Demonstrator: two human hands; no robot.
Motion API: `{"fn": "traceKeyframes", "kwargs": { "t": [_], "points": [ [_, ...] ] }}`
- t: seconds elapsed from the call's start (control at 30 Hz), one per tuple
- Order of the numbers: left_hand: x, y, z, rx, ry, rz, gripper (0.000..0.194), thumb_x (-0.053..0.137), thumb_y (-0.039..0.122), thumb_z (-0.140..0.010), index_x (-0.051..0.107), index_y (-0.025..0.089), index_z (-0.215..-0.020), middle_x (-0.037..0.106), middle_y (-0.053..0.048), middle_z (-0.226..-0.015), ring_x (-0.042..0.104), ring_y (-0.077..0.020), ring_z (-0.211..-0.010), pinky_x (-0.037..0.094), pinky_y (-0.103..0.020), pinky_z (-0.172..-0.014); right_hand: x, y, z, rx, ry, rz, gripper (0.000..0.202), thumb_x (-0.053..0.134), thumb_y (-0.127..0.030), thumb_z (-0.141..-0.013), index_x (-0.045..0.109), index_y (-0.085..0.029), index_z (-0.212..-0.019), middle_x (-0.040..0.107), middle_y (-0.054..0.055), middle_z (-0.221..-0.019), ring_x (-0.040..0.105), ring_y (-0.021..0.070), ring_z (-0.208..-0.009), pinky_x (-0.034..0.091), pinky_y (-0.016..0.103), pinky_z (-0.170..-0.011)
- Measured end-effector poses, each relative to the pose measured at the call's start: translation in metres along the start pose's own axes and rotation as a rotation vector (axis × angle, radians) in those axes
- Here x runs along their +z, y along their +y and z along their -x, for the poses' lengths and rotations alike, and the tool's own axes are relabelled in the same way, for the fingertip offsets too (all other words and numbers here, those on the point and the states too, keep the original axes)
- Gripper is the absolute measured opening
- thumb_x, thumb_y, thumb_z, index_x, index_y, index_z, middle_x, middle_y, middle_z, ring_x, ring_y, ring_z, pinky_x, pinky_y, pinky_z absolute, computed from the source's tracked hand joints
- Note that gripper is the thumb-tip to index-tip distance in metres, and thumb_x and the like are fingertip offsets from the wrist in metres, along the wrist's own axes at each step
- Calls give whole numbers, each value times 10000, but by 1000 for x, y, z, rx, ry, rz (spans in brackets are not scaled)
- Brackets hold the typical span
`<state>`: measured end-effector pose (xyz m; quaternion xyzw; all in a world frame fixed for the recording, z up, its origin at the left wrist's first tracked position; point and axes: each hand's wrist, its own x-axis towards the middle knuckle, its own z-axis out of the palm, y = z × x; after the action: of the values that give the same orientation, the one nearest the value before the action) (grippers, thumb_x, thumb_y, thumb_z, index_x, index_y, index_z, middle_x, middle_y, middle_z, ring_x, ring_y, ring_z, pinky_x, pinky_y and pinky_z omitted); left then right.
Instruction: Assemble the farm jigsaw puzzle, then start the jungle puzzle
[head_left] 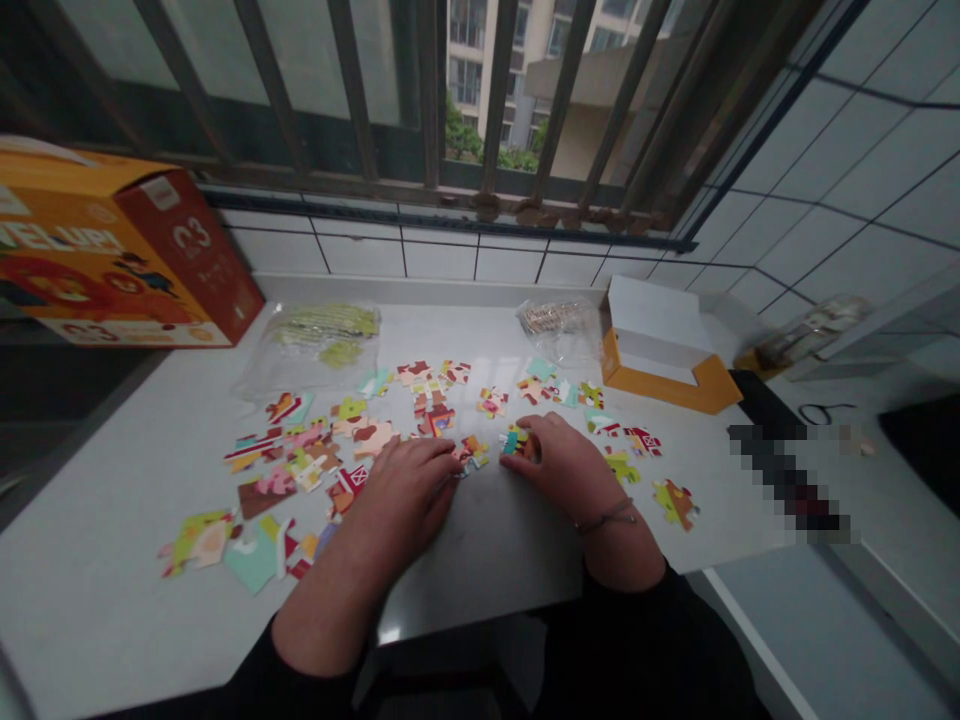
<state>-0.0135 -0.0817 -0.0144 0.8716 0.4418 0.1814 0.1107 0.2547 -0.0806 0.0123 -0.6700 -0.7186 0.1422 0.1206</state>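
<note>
Between my hands, a jigsaw puzzle piece [472,456] with orange, blue and pink print lies on the table. The closed fingertips of my left hand [416,480] grip its left edge, and the fingers partly cover it. A second puzzle piece [514,440], teal and yellow-green, is pinched between the thumb and fingers of my right hand [556,455], a small gap away from the first. Loose puzzle pieces [300,465] crowd the left side, some overlapping. Beyond my hands lie more pieces [431,385], and a green and brown piece [676,503] lies right of my right wrist.
A large orange box [127,250] stands at the back left. Beside it lies a plastic bag [315,340] with green contents. Another clear bag [559,330] and an open white-and-orange box [660,350] sit at the back right. A barred window [427,100] rises behind the white table [97,600].
</note>
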Motion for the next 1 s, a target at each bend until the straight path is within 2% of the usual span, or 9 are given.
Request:
{"fn": "traceKeyframes", "kwargs": {
  "t": [0.17,0.27,0.37,0.47,0.57,0.7,0.77,0.9,1.0],
  "points": [
    [2,-1,-1,-9,-43,47,222,637,187,-1045,782,244,-1203,761,-104,-1458,701,-364,-1343,498,-674,-1177,2,2,-1,11,91,-47,403,915,-385,-856,685,-188,-1122,700,126,-1191,709,277,-1017,538,375,-866],
    [1,-1,-3,-13,-21,38,249,581,162,-1077,792,238,-1185,781,-102,-1416,716,-342,-1306,530,-621,-1150,-2,0,-1,-2,127,-216,287,876,-332,-861,637,-227,-982,737,61,-1027,707,232,-928,509,332,-799],
    [-3,1,-4,-6,8,0,258,584,152,-1075,804,236,-1181,795,-116,-1359,729,-339,-1249,563,-587,-1096,-6,-6,0,34,20,-517,186,765,-342,-964,608,-243,-964,747,-10,-809,713,179,-740,494,293,-702],
    [-6,2,-5,-3,2,-11,266,618,122,-1043,818,229,-1183,802,-122,-1318,737,-344,-1202,584,-574,-1056,-2,-14,3,53,-148,-722,170,729,-354,-1002,608,-243,-1046,784,-17,-800,731,166,-685,495,272,-642],
    [-6,1,-6,-7,-22,0,320,635,78,-1010,822,226,-1224,803,-118,-1324,732,-339,-1204,583,-567,-1074,7,-25,5,35,-187,-637,146,775,-302,-965,649,-230,-957,795,-2,-827,732,165,-728,482,266,-651],
    [-6,0,-7,-15,-56,4,353,633,56,-1004,817,238,-1244,806,-99,-1327,734,-324,-1201,575,-550,-1085,15,-41,9,12,-62,-445,161,807,-253,-933,669,-221,-856,770,-6,-808,699,156,-747,434,268,-667],
    [-6,1,-8,-17,-63,3,335,646,60,-1002,821,246,-1218,811,-90,-1312,738,-323,-1188,577,-546,-1072,16,-47,11,19,-40,-393,166,813,-272,-940,671,-221,-872,754,-13,-782,682,153,-727,408,269,-658],
    [-6,2,-7,-30,-51,-2,325,673,59,-994,822,253,-1207,808,-87,-1325,734,-330,-1207,571,-549,-1076,13,-50,11,53,-80,-337,163,833,-318,-948,703,-225,-985,723,-29,-729,652,154,-676,366,278,-635],
    [-4,1,-5,-27,-40,6,352,655,48,-996,817,258,-1228,805,-78,-1341,731,-322,-1216,563,-553,-1097,12,-48,11,63,-94,-292,184,840,-359,-954,711,-228,-958,722,-19,-739,651,162,-683,351,285,-628]
  ]
}}
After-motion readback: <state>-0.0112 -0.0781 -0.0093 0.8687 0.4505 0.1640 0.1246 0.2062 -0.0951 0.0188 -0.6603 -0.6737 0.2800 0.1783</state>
